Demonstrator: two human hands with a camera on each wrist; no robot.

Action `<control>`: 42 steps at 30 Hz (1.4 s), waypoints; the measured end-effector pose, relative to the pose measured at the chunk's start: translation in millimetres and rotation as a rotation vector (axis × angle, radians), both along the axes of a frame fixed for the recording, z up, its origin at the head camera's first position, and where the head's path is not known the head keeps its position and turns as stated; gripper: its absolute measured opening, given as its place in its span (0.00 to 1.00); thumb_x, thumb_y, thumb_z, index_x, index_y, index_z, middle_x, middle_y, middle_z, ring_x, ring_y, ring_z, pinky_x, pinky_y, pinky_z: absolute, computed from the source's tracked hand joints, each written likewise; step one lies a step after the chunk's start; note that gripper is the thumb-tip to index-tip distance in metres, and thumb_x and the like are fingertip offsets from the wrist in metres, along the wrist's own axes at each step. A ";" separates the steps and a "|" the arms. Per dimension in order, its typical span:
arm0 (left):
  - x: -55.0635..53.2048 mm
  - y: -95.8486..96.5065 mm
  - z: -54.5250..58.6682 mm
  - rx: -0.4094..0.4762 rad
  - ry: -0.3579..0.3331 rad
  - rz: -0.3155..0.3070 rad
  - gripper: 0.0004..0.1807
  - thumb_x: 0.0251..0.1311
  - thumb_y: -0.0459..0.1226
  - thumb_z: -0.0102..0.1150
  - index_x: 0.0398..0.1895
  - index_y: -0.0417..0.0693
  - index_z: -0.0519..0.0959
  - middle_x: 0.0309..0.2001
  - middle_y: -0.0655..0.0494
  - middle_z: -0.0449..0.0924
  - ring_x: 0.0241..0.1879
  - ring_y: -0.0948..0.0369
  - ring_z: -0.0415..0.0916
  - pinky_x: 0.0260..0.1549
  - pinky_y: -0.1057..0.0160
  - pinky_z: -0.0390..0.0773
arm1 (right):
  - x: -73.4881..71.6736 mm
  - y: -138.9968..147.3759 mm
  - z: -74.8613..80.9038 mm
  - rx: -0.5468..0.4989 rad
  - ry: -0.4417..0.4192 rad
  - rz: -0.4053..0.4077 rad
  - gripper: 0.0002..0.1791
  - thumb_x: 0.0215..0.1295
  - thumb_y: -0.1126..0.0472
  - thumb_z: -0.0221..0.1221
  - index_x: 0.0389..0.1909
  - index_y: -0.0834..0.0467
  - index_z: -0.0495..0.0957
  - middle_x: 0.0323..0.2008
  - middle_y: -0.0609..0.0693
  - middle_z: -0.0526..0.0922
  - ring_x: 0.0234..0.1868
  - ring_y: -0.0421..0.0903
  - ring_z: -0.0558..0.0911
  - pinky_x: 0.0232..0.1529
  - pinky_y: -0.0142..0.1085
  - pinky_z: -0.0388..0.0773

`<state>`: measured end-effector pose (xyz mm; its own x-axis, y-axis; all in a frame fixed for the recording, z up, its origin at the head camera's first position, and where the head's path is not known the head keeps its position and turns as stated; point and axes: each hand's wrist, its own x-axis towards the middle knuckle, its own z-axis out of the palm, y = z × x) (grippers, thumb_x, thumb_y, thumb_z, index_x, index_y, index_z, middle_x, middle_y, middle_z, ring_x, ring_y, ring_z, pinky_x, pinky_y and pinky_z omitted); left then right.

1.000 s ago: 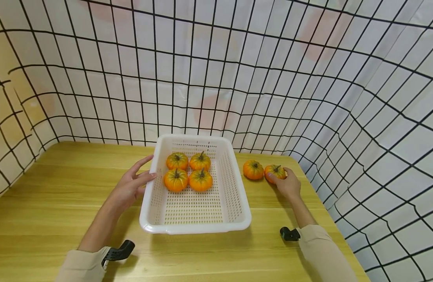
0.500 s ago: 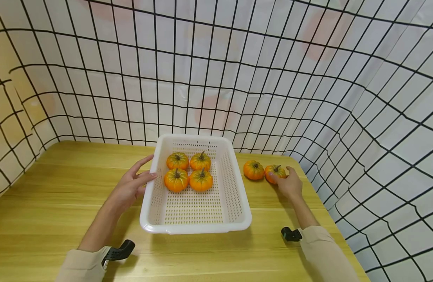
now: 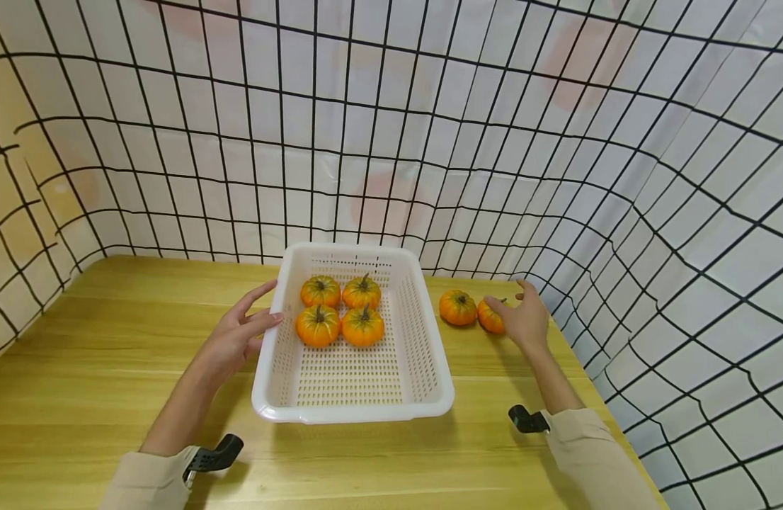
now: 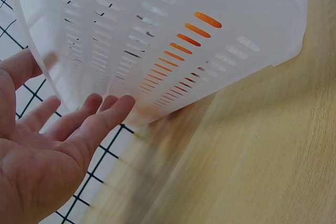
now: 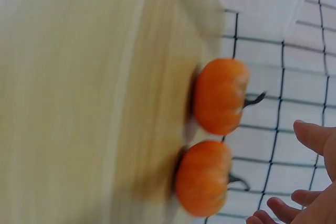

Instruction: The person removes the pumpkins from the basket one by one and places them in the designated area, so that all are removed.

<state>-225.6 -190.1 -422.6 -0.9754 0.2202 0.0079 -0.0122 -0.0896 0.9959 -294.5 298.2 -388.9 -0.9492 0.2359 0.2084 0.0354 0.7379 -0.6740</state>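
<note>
My left hand (image 3: pixel 229 340) holds the left rim of a white plastic basket (image 3: pixel 353 413), the thumb over the rim and the fingers against the outer wall (image 4: pixel 252 14). Inside, small orange pumpkins sit in two rows of two: two at the back (image 3: pixel 320 292) and two in front (image 3: pixel 318 327). Two more pumpkins stand on the table right of the basket, a left one (image 3: pixel 458 307) and a right one (image 3: pixel 489 319). Over the right one hovers my right hand (image 3: pixel 525 319), fingers spread and apart from it. Both stems show in the right wrist view, the hand (image 5: pixel 315 182) beyond them.
The wooden table (image 3: pixel 366 467) ends at a black wire grid (image 3: pixel 328 156) at the back and sides, with pale cloth behind it. The table's right edge runs close beside my right forearm.
My right hand has let go of the right pumpkin and lifted up and slightly right, its fingers spreading. The left hand, the basket and the pumpkins stay as they were.
</note>
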 end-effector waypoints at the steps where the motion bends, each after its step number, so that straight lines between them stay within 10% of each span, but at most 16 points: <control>1: 0.1 0.0 0.0 0.001 0.000 0.000 0.41 0.74 0.44 0.56 0.82 0.62 0.46 0.75 0.35 0.60 0.58 0.43 0.81 0.48 0.41 0.84 | 0.3 -3.2 2.5 -0.005 0.000 0.010 0.49 0.65 0.42 0.65 0.79 0.59 0.55 0.69 0.69 0.69 0.67 0.67 0.71 0.62 0.61 0.73; 42: 0.1 -0.9 -0.5 0.011 -0.002 -0.012 0.40 0.74 0.44 0.56 0.82 0.62 0.47 0.76 0.35 0.60 0.57 0.41 0.81 0.48 0.41 0.84 | 20.5 -100.9 48.8 -0.054 -0.092 0.335 0.45 0.63 0.45 0.69 0.77 0.51 0.60 0.68 0.62 0.73 0.67 0.61 0.72 0.66 0.57 0.73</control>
<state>-225.5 -191.0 -423.1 -0.9726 0.2321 0.0087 -0.0150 -0.1003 0.9948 -274.0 197.3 -340.1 -0.9900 -0.0833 0.1139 -0.1400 0.6821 -0.7177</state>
